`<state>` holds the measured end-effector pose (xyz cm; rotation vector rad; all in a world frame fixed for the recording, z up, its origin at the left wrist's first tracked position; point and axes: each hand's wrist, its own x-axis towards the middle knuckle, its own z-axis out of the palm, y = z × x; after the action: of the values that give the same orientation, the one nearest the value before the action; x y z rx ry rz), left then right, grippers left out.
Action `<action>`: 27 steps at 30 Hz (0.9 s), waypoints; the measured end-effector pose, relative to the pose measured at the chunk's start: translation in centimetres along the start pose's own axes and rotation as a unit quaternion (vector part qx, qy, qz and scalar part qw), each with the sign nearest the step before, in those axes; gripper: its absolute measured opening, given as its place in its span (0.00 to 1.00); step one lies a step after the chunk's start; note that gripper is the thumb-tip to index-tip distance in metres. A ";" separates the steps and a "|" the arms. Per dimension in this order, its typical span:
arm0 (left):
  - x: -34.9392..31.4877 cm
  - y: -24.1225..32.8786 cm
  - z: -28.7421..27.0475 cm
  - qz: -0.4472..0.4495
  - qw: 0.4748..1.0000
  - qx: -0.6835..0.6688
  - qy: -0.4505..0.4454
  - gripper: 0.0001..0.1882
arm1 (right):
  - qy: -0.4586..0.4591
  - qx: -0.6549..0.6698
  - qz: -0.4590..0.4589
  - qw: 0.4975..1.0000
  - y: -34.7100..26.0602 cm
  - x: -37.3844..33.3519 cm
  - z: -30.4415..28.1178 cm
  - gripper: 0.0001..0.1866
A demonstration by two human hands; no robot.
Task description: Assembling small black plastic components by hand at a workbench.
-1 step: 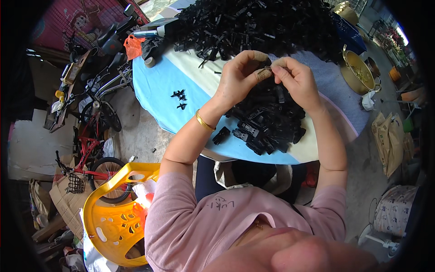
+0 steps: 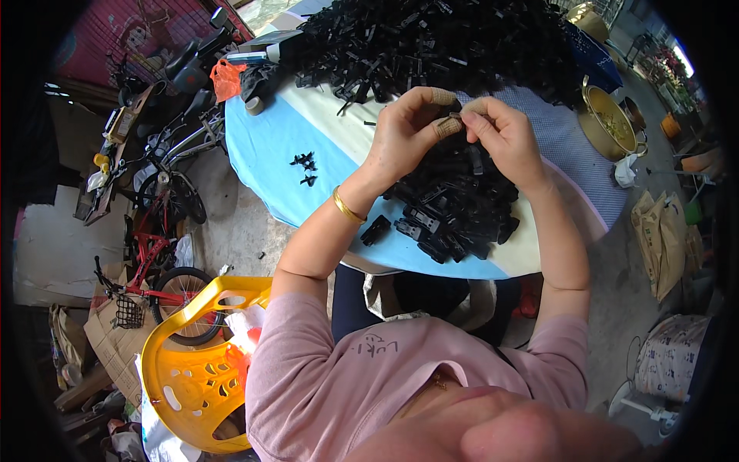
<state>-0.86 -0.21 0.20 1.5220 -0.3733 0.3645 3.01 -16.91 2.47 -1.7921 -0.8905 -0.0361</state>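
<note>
Above the table, my left hand (image 2: 406, 132) and my right hand (image 2: 506, 140) meet fingertip to fingertip, both closed in a pinch. Tan tape wraps the thumb and a finger of the left one. Between the fingertips a small black plastic part (image 2: 457, 114) just shows, mostly hidden by the fingers. Under my hands, near the table's front edge, lies a pile of black plastic pieces (image 2: 446, 219) shaped like buckles or clips. A single black piece (image 2: 376, 230) lies at its left. Several tiny black parts (image 2: 306, 163) rest on the blue cloth further left.
A big heap of black plastic parts (image 2: 439, 46) covers the table's far side. A gold-coloured pot (image 2: 604, 123) stands at the right edge, an orange plastic bag (image 2: 228, 80) at the far left. Beside me are a yellow plastic chair (image 2: 173, 339) and a red bicycle (image 2: 150, 246).
</note>
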 end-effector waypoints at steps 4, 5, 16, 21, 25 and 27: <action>-0.3 0.0 0.2 0.010 1.000 0.001 0.010 0.14 | -0.004 -0.015 -0.001 1.000 -0.5 -0.1 0.2 0.06; -0.4 -0.2 0.2 0.007 1.000 -0.019 0.019 0.12 | 0.000 -0.030 -0.004 1.000 -0.7 -0.2 0.3 0.06; 0.0 -0.6 0.2 0.127 0.972 0.196 0.015 0.14 | -0.047 -0.061 0.085 0.993 1.0 0.9 -0.8 0.06; 1.4 0.6 -3.7 -0.013 0.981 -0.020 -0.195 0.33 | -0.109 0.085 0.059 0.989 1.8 1.2 -3.9 0.06; 2.5 -1.9 -6.3 -0.094 0.956 0.258 -0.102 0.16 | -0.065 0.093 0.060 0.992 2.7 1.5 -3.9 0.07; 1.9 -3.5 -6.4 -0.040 0.881 0.457 -0.114 0.13 | -0.054 0.074 0.065 0.994 2.9 1.6 -3.2 0.07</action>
<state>2.44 6.12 -2.12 2.5198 -0.3329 0.3066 7.05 -19.03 2.21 -1.7222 -0.8294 0.2069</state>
